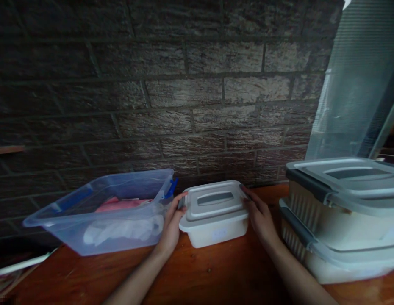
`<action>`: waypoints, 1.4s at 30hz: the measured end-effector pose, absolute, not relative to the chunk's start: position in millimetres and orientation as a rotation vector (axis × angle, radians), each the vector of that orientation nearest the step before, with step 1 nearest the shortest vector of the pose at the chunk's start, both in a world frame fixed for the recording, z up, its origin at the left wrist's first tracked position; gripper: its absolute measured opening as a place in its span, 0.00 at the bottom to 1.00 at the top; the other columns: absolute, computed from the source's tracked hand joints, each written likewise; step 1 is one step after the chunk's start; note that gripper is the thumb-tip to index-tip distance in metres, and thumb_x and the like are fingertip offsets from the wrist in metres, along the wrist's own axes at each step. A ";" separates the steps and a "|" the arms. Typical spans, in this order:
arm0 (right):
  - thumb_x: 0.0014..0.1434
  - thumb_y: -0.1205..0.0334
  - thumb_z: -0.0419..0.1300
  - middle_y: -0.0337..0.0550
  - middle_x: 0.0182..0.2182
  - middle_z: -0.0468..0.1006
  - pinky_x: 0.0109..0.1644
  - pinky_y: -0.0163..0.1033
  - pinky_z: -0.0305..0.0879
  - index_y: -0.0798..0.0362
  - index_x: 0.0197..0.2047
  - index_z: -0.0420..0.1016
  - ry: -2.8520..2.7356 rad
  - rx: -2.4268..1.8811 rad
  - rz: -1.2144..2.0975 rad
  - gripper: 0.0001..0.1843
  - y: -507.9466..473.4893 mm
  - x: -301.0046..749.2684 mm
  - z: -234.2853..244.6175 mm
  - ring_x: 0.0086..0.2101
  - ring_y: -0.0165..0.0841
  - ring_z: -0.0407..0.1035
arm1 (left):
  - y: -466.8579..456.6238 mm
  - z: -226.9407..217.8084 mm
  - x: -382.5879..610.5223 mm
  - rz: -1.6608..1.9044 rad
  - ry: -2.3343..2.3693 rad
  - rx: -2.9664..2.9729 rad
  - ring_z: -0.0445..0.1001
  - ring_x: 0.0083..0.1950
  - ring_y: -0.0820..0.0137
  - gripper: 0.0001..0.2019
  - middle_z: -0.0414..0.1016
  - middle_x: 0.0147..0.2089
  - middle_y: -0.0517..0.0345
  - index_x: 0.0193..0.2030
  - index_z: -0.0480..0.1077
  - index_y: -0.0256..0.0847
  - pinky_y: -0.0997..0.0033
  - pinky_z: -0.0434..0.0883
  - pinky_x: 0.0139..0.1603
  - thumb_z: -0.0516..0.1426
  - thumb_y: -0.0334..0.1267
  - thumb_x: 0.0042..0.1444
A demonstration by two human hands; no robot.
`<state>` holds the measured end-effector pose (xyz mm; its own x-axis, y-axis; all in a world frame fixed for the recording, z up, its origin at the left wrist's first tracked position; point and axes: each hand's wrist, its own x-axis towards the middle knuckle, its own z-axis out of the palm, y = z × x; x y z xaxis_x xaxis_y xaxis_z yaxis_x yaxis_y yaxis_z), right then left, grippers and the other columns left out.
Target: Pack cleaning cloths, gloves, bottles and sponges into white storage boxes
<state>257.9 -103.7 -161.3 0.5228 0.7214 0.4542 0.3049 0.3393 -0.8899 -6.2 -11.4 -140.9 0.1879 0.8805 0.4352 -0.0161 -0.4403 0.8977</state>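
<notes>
A small white storage box (220, 231) with a pale grey lid (216, 198) stands on the wooden table, its lid on. My left hand (173, 222) grips its left end, fingers curled at the grey clip there. At the opposite end, my right hand (259, 214) holds the box by the other dark clip, its fingertips partly hidden behind the lid's edge. A pale label shows on the box's front. Just left of my left hand is an open, see-through bluish tub (73, 237) with pink cloth (122, 204) and white cloth (123, 231) inside.
On the right, two larger lidded boxes are stacked, an upper box (343, 224) on a lower box (339, 267). A dark brick wall (197, 93) rises behind the wooden table (197, 275). A translucent sheet (352, 93) hangs at the upper right.
</notes>
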 end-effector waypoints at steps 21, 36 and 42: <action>0.65 0.54 0.57 0.46 0.66 0.68 0.72 0.55 0.48 0.44 0.60 0.76 -1.162 -1.225 0.317 0.22 -119.6 255.1 -162.0 0.66 0.46 0.59 | -21.9 -137.6 -19.6 1.225 0.835 1.475 0.73 0.54 0.58 0.23 0.74 0.60 0.55 0.61 0.69 0.48 0.68 0.66 0.46 0.60 0.42 0.58; 0.47 0.54 0.77 0.42 0.41 0.83 0.33 0.35 0.66 0.46 0.53 0.80 -0.618 -1.037 0.853 0.29 -132.0 246.4 -133.5 0.34 0.34 0.75 | -18.0 -143.1 -36.8 1.203 0.738 1.463 0.66 0.38 0.66 0.23 0.74 0.46 0.57 0.57 0.70 0.44 0.71 0.58 0.35 0.57 0.37 0.53; 0.48 0.55 0.76 0.45 0.41 0.85 0.31 0.35 0.66 0.49 0.57 0.78 -0.635 -1.047 0.962 0.32 -134.7 244.6 -129.6 0.30 0.33 0.75 | -18.4 -141.0 -37.3 1.232 0.744 1.481 0.67 0.41 0.64 0.23 0.74 0.48 0.57 0.55 0.71 0.43 0.70 0.60 0.38 0.55 0.35 0.49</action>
<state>244.6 -134.7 -129.6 0.4596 0.8881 -0.0022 -0.3471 0.1773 -0.9209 -37.3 -18.4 -141.0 0.2840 0.9060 0.3140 -0.1442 -0.2834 0.9481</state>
